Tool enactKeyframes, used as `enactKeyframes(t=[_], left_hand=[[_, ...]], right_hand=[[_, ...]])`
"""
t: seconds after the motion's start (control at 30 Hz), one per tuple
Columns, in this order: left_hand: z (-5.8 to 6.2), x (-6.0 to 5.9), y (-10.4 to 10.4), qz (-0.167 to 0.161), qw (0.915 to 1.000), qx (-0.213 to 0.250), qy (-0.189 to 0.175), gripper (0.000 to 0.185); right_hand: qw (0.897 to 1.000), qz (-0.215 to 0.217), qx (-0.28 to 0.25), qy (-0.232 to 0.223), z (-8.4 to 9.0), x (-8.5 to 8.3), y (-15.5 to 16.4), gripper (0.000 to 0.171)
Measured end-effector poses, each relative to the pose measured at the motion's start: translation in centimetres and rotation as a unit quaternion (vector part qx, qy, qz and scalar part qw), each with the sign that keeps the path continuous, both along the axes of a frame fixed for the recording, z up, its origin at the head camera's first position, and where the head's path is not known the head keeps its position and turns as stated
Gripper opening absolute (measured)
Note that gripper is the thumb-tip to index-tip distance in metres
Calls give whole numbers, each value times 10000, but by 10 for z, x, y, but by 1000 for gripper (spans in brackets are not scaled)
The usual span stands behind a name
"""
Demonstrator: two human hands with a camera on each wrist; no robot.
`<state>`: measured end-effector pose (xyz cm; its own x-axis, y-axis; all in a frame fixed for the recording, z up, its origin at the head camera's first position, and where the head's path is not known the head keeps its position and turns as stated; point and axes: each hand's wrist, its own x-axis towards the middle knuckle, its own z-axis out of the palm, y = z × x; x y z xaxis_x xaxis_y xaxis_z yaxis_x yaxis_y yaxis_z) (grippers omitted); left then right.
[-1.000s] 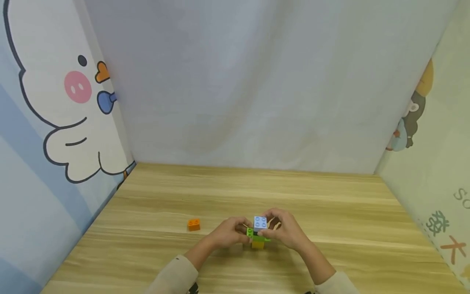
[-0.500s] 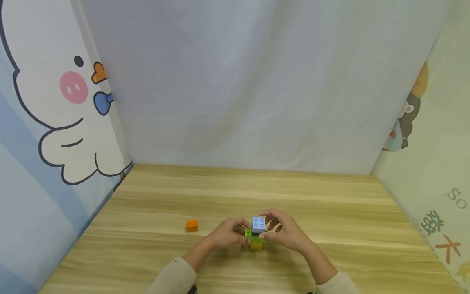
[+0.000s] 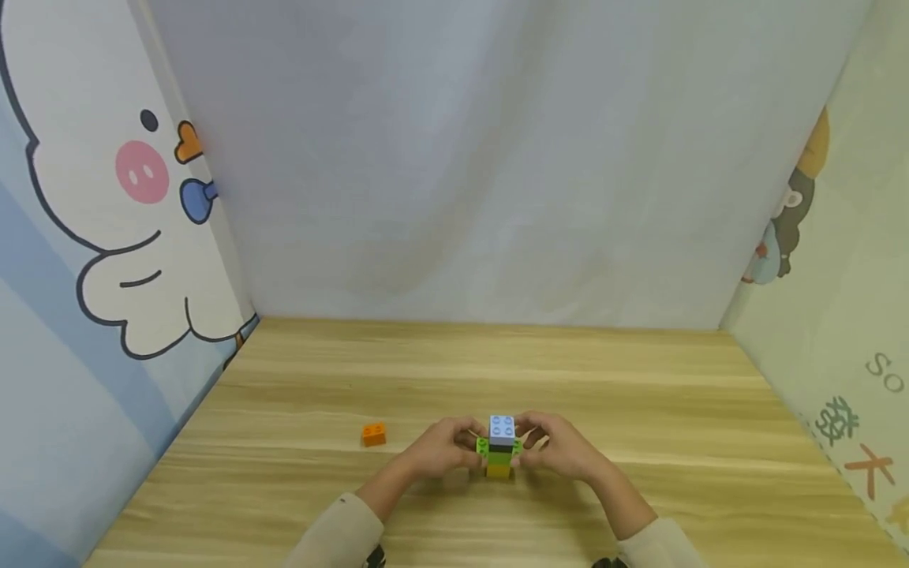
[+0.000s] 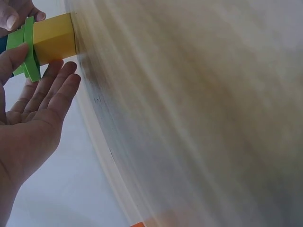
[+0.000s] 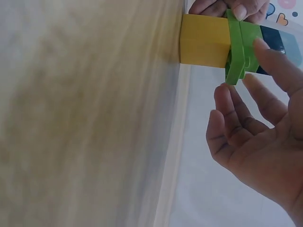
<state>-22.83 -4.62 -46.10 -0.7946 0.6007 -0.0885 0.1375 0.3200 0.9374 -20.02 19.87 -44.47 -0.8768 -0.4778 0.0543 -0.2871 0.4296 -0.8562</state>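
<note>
A stack of toy building bricks stands upright on the table between both hands. Its top is a light blue brick [image 3: 502,430] above a thin black layer; below come a green brick [image 5: 252,42], a wider green plate [image 5: 235,52] and a yellow brick [image 4: 54,38] at the base. The left hand [image 3: 436,451] pinches the left side of the green part between thumb and forefinger, its other fingers extended. From the right, the right hand [image 3: 561,448] holds the green part, thumb in front and fingers behind. Some fingertip contacts are hidden.
An orange brick [image 3: 374,435] lies on the wooden table [image 3: 341,371] to the left of the hands. A pale cloth [image 3: 469,173] hangs behind the table. Printed panels stand along the left and right sides.
The right hand has slid down from the light blue brick to the green part. The left hand stays at the stack's left side. The camera view shifts slightly.
</note>
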Motion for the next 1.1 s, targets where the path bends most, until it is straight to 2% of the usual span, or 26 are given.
enactKeyframes(t=[0.23,0.4,0.73,0.93,1.1], left_hand=[[0,0,2,-36,10000,-12,15,30],[0,0,3,0,10000,5,31,31],[1,-4,4,-19,9999,-35,106,31],[6,-3,4,-73,9983,-314,488,31],[7,3,-2,-71,9948,-535,864,42]], right_hand=[[9994,302,173,0,-3,-4,0,31],[9990,225,372,121,-4,-8,-2,28],[9989,170,426,120,2,-11,-3,28],[9984,167,517,172,2,-13,-4,25],[9982,116,558,191,-2,-11,-6,24]])
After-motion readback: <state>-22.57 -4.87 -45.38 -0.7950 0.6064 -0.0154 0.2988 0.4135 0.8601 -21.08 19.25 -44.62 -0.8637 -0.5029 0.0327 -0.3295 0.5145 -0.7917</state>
